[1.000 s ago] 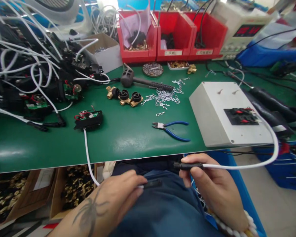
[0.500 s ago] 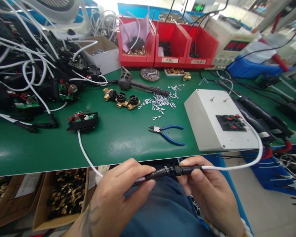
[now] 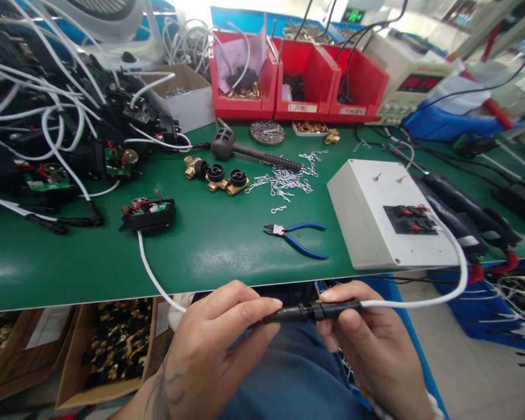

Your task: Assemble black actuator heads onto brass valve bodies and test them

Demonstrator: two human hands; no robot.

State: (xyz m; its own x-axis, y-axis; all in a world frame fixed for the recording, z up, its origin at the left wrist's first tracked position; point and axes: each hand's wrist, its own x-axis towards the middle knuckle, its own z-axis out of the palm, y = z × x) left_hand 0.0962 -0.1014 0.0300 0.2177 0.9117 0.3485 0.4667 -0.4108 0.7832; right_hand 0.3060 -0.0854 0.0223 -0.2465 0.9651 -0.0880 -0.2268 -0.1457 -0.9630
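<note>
Below the bench's front edge, my left hand (image 3: pixel 227 332) pinches one half of a black cable connector (image 3: pixel 289 314). My right hand (image 3: pixel 367 338) has thumb and fingers closed round the other connector half (image 3: pixel 336 309). The two halves sit end to end in one line, touching; how deeply they are mated I cannot tell. From the left half a white cable (image 3: pixel 153 277) runs up to a small black housing (image 3: pixel 149 214) with a green circuit board and red wires. Another white cable (image 3: pixel 437 300) loops from the right half to terminals on a grey box (image 3: pixel 367 204).
Blue-handled cutters (image 3: pixel 297 236) lie near the bench edge. Behind them are loose wire clips (image 3: pixel 284 182), brass fittings (image 3: pixel 216 178) and a black rod-like part (image 3: pixel 254 153). Red bins (image 3: pixel 306 87) line the back. Cabled units (image 3: pixel 48 146) crowd the left; cartons (image 3: pixel 109 350) stand below.
The connector halves now lie straighter in line, where the left one was tilted before. My left hand has shifted slightly right, its fingertips further along the connector.
</note>
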